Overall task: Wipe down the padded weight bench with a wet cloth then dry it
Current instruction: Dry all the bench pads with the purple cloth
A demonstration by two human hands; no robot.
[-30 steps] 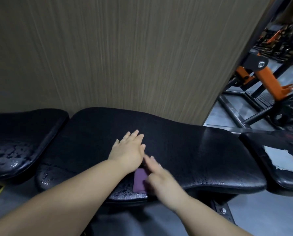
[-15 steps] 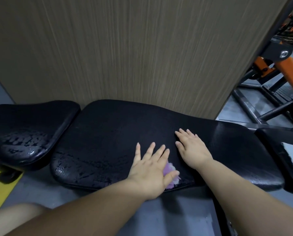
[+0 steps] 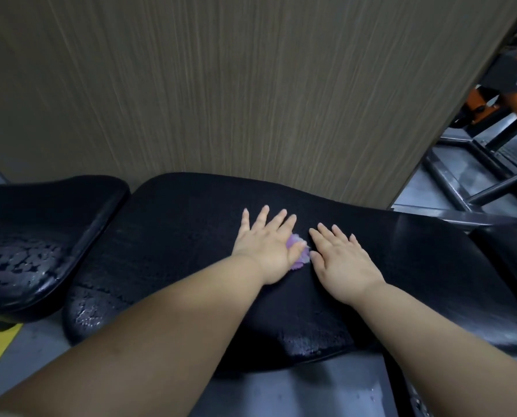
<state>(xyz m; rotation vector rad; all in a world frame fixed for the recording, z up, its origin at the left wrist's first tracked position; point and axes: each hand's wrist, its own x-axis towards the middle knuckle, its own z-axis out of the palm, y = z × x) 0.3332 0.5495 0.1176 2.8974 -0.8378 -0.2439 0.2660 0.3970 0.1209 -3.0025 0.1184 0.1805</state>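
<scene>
Head view: purple cloth (image 3: pixel 300 254) mid-bench (image 3: pixel 176 236), pressed under left hand (image 3: pixel 266 245), fingers spread flat. Right hand (image 3: pixel 341 260) flat on bench, just right of cloth. Bench long axis runs left-right; next sweep likely lengthwise.

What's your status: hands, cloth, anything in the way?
Left hand flat, pressing purple cloth onto bench pad. Right hand flat on pad beside it. Nothing blocking the pad.
</scene>
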